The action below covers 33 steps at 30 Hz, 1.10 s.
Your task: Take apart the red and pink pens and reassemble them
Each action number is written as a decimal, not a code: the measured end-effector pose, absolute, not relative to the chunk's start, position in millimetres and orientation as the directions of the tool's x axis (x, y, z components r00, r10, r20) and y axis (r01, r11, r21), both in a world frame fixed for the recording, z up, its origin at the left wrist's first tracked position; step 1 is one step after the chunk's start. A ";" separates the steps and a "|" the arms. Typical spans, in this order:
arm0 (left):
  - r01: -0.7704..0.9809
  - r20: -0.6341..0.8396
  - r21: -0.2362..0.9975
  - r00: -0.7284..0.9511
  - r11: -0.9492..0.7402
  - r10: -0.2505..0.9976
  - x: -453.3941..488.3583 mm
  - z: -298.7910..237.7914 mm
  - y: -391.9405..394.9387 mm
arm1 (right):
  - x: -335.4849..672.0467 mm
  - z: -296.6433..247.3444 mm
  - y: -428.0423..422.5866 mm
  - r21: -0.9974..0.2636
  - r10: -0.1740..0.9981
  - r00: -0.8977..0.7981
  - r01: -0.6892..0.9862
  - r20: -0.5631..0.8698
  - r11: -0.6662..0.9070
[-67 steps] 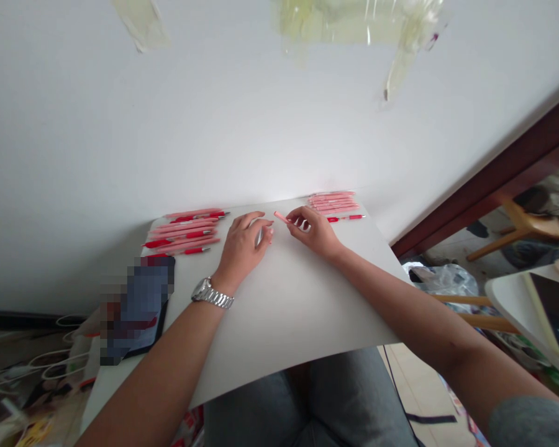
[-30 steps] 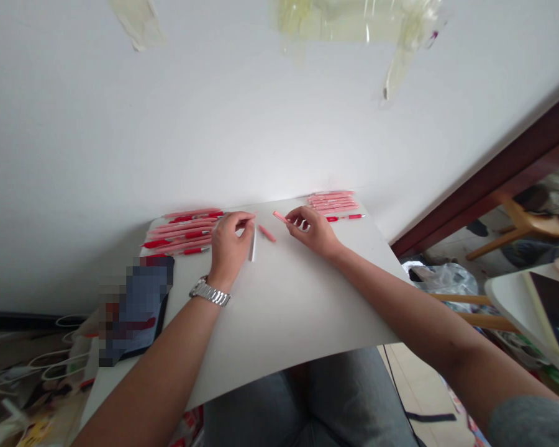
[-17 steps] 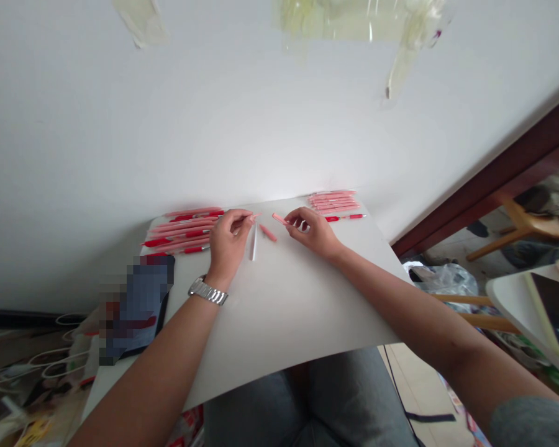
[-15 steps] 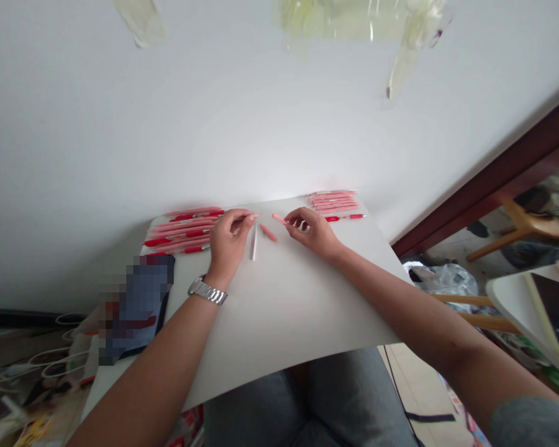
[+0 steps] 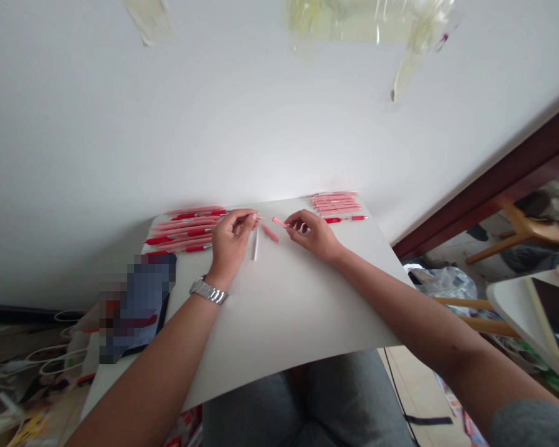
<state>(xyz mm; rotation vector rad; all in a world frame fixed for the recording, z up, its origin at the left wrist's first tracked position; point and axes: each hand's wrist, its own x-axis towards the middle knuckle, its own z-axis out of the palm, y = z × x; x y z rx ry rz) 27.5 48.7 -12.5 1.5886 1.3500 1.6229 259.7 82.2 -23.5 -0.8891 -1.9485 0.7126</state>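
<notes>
My left hand (image 5: 230,242), with a silver watch on the wrist, pinches a small thin pen part at its fingertips over the white board (image 5: 284,310). My right hand (image 5: 314,233) pinches a short pink pen barrel (image 5: 279,221) that points toward the left hand. Between the two hands a white refill tube (image 5: 255,243) and another pink pen piece (image 5: 270,233) lie loose on the board. A row of red and pink pens (image 5: 184,230) lies just left of my left hand.
A smaller group of pink pens (image 5: 338,205) lies at the board's far right corner. A dark pixelated object (image 5: 137,301) sits at the board's left edge. The white wall rises right behind the board. A second table (image 5: 535,310) stands at the right, cables on the floor at left.
My left hand lifted off the white tube and pink piece, leaving them on the board, and took a small thin part in its fingertips. My right hand has kept its pink barrel.
</notes>
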 end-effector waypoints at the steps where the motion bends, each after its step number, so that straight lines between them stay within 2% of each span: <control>1: 0.283 0.445 0.879 -0.200 -0.383 0.873 27.9 -12.2 48.5 | 259.7 -22.9 81.8 -0.749 0.799 -0.381 0.311 0.466 0.585; 25: 0.255 0.405 0.898 -0.156 -0.360 0.901 33.4 -5.7 42.2 | 257.5 -20.0 76.4 -0.732 0.783 -0.415 0.318 0.463 0.602; 33: 0.223 0.388 0.904 -0.068 -0.365 0.919 35.0 -4.6 40.4 | 256.6 -22.1 76.9 -0.728 0.780 -0.414 0.319 0.469 0.607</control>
